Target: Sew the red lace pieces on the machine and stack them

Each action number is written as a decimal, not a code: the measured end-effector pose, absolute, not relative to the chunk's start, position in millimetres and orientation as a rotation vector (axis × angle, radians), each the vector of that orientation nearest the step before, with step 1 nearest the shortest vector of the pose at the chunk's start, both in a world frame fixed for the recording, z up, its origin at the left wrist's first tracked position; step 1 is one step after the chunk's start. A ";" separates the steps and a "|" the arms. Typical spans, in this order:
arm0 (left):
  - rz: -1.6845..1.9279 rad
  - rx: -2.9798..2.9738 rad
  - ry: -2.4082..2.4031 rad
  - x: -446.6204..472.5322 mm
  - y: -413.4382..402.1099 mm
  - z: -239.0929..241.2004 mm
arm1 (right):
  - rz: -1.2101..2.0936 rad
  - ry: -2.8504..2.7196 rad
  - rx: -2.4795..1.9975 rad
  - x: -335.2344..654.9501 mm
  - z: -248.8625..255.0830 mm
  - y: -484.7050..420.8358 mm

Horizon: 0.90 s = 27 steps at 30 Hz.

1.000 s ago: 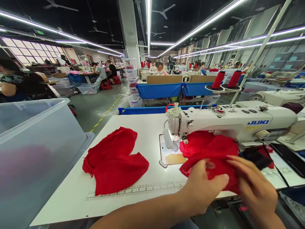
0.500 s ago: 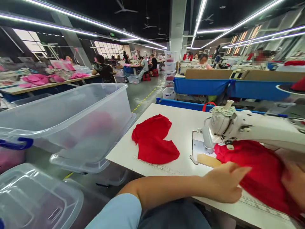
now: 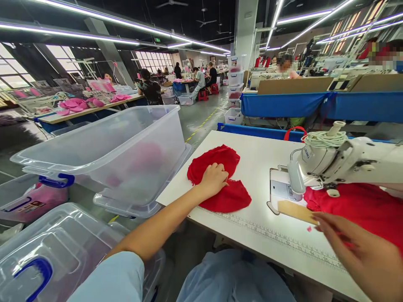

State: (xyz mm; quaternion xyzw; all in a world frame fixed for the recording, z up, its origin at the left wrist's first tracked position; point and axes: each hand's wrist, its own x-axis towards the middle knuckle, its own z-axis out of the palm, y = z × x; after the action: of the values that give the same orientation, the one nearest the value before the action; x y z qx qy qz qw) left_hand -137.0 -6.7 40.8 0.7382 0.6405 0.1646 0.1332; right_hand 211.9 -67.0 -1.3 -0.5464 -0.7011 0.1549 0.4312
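Two red fabric pieces [image 3: 231, 198] lie overlapping on the white sewing table. My left hand [image 3: 215, 179] rests on them where they meet, fingers curled down and closed on the cloth. Its fingertips are partly hidden. Near the front of the sewing machine [image 3: 327, 155], my right hand [image 3: 362, 256] has its thumb and fingers slightly apart beside a tan strip [image 3: 296, 211]. A tiny pink scrap [image 3: 309, 228] is close to those fingertips. More red fabric [image 3: 355, 209] lies under the machine arm and behind the right hand, partly covered by both.
A printed ruler [image 3: 270, 235] runs along the table's front edge. Large clear plastic bins [image 3: 151, 147] stand to the left, with a lidded one [image 3: 63, 243] nearer. Blue cloth [image 3: 283, 105] hangs from the workstations opposite. Several people sit at tables farther off.
My left hand has moved left from beside the machine onto the red pieces. My right hand has come off the bunched red fabric toward the tan strip. The view has turned slightly left.
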 end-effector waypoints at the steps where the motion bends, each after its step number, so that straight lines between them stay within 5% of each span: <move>1: 0.456 2.150 1.856 -137.2 -7.8 38.7 | 0.544 -1.799 -1.320 192.4 1.5 -68.5; 9: 0.502 2.198 1.707 -137.0 -19.9 48.0 | 1.325 -1.265 -1.211 101.3 0.3 -62.0; 19: 0.868 1.358 1.106 -110.4 -43.5 88.2 | 1.568 -0.783 -0.908 77.7 9.2 -61.8; 27: 0.476 0.808 0.885 -92.1 -59.8 46.6 | 1.750 -0.547 -0.844 89.4 17.1 -61.0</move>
State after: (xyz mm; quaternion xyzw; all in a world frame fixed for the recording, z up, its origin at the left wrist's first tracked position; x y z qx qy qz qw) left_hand -92.1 -59.8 46.6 0.3767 0.4123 0.2217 0.7994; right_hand 89.4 -61.0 17.1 -0.3539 -0.2293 0.7339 0.5325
